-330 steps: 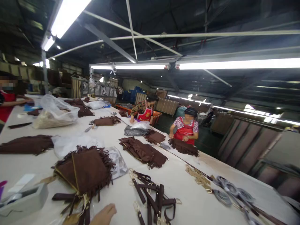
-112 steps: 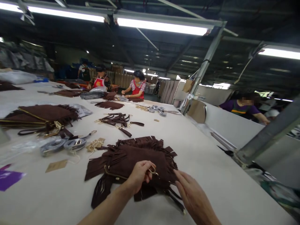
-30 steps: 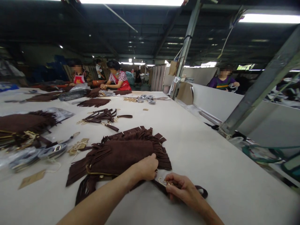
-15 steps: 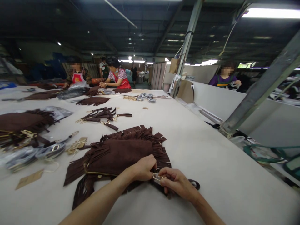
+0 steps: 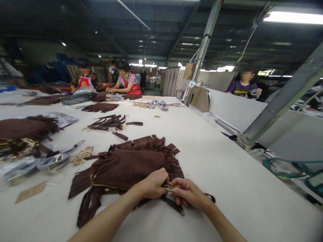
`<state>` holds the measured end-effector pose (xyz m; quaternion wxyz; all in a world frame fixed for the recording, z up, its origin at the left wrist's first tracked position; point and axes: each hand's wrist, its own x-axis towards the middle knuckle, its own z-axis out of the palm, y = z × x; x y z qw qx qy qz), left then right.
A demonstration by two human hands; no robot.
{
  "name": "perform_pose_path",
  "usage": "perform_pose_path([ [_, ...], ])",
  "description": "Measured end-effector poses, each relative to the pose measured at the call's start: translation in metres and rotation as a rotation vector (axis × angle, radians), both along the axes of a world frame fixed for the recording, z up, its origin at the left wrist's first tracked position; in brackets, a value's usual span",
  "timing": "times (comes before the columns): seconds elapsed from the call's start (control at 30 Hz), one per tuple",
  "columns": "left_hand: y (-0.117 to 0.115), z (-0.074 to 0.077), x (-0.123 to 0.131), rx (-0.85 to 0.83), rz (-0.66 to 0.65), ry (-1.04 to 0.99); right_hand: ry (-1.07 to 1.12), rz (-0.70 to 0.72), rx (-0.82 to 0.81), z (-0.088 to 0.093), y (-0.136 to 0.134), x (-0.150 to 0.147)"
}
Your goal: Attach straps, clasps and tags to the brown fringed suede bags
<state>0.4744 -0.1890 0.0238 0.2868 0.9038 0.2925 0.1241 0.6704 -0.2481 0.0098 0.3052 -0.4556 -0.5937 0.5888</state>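
A brown suede fringed bag (image 5: 131, 164) lies flat on the white table (image 5: 222, 174) in front of me. My left hand (image 5: 152, 183) is closed at the bag's near right corner, pinching its edge by a small gold ring. My right hand (image 5: 189, 193) is closed on the gold clasp (image 5: 168, 187) of a dark brown strap (image 5: 175, 204). The clasp sits right between both hands, touching the bag's corner. The strap trails toward me and to the right under my right wrist.
A bundle of brown straps (image 5: 111, 124) lies beyond the bag. At the left are more fringed bags (image 5: 22, 129), grey wrapped straps (image 5: 37, 163) and paper tags (image 5: 30, 192). Other people work at the table's far end (image 5: 126, 82) and behind a white partition (image 5: 244, 85). A steel post (image 5: 277, 104) slants at right.
Over the last second my right hand has brought the strap clasp left, up against my left hand at the bag's corner. The bag itself has stayed in place.
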Motion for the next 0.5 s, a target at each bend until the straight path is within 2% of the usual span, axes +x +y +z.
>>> perform_pose_path([
  [0.13, -0.001, 0.003, -0.001, -0.014, 0.008, 0.01, -0.042, -0.015, -0.013, 0.004, 0.0, 0.006],
  [0.3, -0.009, 0.015, -0.005, 0.02, 0.002, 0.027, -0.117, -0.006, -0.005, 0.004, -0.006, 0.012],
  [0.4, -0.02, 0.02, -0.025, 0.157, -0.054, -0.036, -0.174, -0.035, 0.019, 0.003, -0.012, 0.014],
  [0.5, -0.03, 0.016, -0.061, 0.339, 0.008, 0.068, -0.181, -0.076, 0.059, 0.002, -0.014, 0.018],
])
